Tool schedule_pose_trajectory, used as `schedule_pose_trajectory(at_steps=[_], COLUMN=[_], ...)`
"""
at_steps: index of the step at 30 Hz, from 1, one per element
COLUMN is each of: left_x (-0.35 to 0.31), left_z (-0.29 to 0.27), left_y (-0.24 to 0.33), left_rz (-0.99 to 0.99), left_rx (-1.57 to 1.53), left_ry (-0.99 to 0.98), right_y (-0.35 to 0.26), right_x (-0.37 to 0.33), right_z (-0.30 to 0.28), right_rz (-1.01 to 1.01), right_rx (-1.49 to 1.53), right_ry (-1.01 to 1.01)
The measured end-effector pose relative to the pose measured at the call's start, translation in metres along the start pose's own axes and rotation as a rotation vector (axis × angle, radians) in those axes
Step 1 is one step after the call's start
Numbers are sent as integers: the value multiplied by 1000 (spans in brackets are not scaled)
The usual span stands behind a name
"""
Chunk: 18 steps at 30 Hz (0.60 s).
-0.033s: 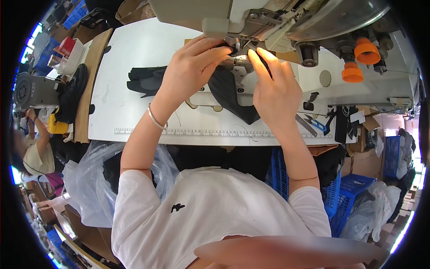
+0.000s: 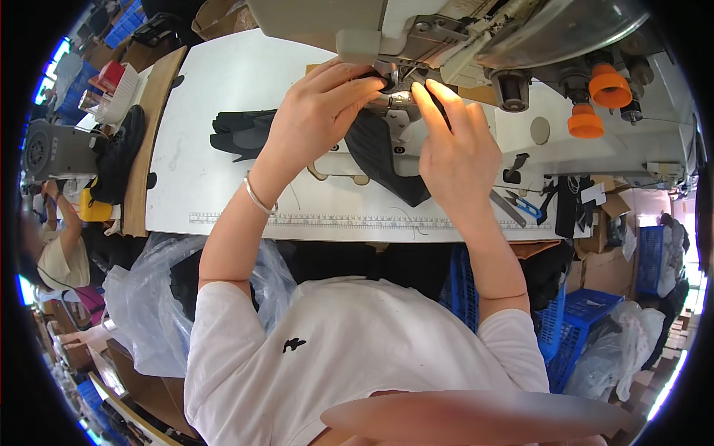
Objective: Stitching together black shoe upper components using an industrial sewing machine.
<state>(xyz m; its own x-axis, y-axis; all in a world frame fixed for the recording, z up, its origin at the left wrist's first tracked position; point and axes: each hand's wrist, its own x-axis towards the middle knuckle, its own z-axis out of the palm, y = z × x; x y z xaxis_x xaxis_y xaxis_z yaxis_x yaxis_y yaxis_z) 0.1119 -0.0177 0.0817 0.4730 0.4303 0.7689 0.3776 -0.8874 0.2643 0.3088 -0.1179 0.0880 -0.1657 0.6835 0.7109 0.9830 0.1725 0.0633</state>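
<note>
A black fabric piece [image 2: 381,160] runs from under the sewing machine's needle area down over the table toward me, ending in a pointed corner. My left hand [image 2: 318,111] pinches its far edge just left of the needle, thumb and fingers together. From the other side, my right hand [image 2: 460,149] holds the same edge with bent fingers, its fingertips close to the presser foot [image 2: 398,78]. Part of the fabric is hidden behind both hands. More folded black fabric pieces [image 2: 242,134] lie on the table left of my left wrist.
The sewing machine head [image 2: 320,26] hangs over the far side of the white table [image 2: 201,178]. Blue thread snips [image 2: 526,204] lie at the right, and a ruler strip [image 2: 312,221] runs along the near edge. Another person [image 2: 63,238] sits at the far left.
</note>
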Motion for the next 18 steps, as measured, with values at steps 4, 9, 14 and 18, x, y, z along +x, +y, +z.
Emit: schedule_pose_trajectory(at_steps=[4, 9, 14, 18], left_x=[3, 3, 1, -2], left_z=[-3, -3, 0, 0], left_y=[0, -3, -9, -7], left_rz=[45, 36, 37, -115], left_rx=[5, -31, -99, -172], left_ry=[-9, -5, 36, -25], right_y=[-2, -7, -9, -1], right_x=[-2, -2, -2, 0], right_z=[1, 2, 1, 7], right_rz=[-6, -2, -7, -13], right_rx=[-9, -44, -69, 33], right_ry=[5, 10, 16, 82])
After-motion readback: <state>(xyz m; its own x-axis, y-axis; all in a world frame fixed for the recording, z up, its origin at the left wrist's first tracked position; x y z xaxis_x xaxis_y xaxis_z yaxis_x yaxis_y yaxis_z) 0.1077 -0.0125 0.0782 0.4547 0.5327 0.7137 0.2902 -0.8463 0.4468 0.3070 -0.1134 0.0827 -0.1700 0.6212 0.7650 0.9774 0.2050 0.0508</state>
